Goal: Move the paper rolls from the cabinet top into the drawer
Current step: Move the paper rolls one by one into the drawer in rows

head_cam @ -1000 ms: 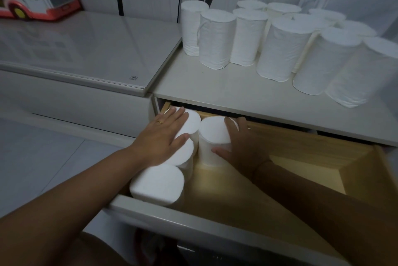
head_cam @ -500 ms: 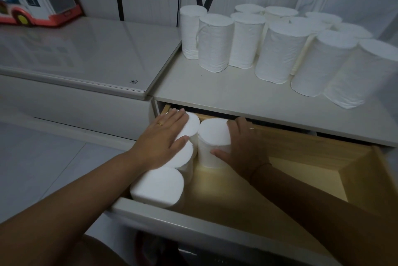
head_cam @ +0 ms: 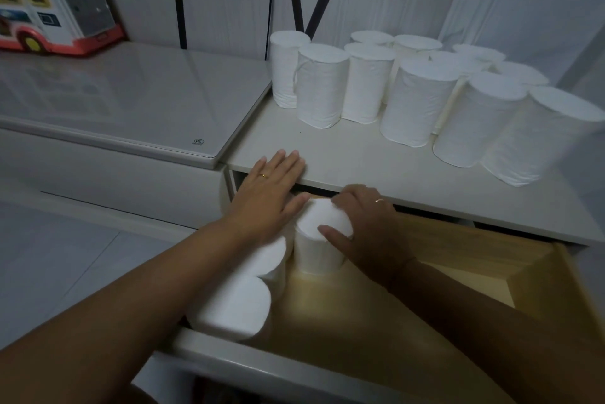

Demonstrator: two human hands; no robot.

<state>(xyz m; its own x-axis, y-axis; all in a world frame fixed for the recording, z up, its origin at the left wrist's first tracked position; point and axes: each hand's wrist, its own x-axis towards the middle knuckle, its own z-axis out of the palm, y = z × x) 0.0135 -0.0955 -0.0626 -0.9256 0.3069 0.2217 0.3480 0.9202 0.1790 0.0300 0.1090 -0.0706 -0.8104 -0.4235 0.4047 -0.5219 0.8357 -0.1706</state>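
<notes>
Several white paper rolls (head_cam: 415,99) stand upright on the cabinet top (head_cam: 376,158). Below it the wooden drawer (head_cam: 491,266) is pulled out. Rolls stand along the drawer's left side; the nearest one (head_cam: 235,308) is at the front corner. My right hand (head_cam: 363,227) grips another upright roll (head_cam: 319,240) near the drawer's back left, thumb on its front. My left hand (head_cam: 268,194) is flat with fingers apart, its fingertips over the cabinet top's front edge, and it hides the back roll in the left row.
To the left lies a lower white unit with a glass top (head_cam: 131,102), and a toy bus (head_cam: 49,7) stands at its back. The drawer's white front panel (head_cam: 262,367) is nearest me. Grey floor tiles (head_cam: 49,259) are at the lower left.
My left hand has lifted off the rolls in the drawer and moved up to the cabinet top's edge. My right hand stays on its roll.
</notes>
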